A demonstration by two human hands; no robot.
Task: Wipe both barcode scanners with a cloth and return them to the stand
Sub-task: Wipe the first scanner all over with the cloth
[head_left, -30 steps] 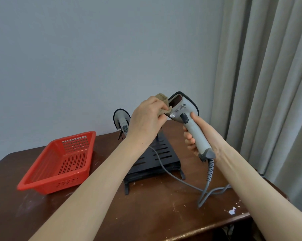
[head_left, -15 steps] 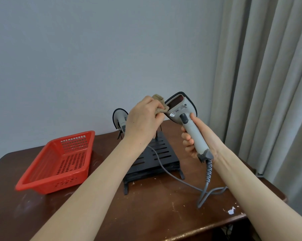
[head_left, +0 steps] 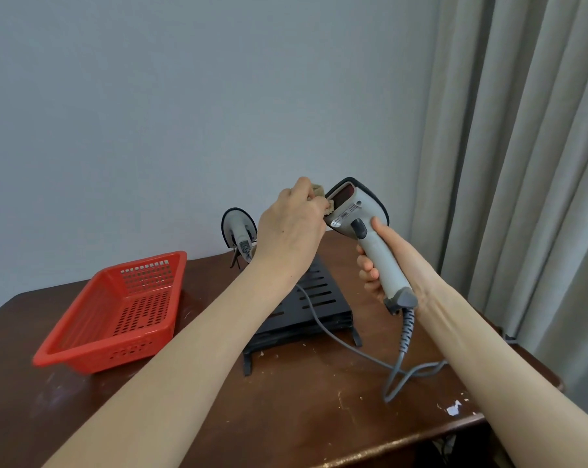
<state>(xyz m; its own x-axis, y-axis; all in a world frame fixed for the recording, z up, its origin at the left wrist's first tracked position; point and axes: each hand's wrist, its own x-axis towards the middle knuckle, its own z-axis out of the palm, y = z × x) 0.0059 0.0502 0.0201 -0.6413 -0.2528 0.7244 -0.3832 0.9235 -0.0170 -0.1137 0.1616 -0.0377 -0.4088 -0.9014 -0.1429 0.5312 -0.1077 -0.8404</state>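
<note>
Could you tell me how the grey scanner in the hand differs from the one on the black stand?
The grey barcode scanner with the coiled cable is held in the air by the right hand; the second grey scanner rests on the black slotted stand. The left hand presses a beige cloth against the held scanner's window; no cloth touches the second scanner. Both have black-rimmed heads.

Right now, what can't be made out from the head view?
Head view only:
cloth: mostly buried in the left hand; only a beige edge shows.
second scanner: lower part behind the left wrist, so its seat on the stand is hidden.
held scanner: label print too small to read.
stand: left half covered by the left forearm.
</note>
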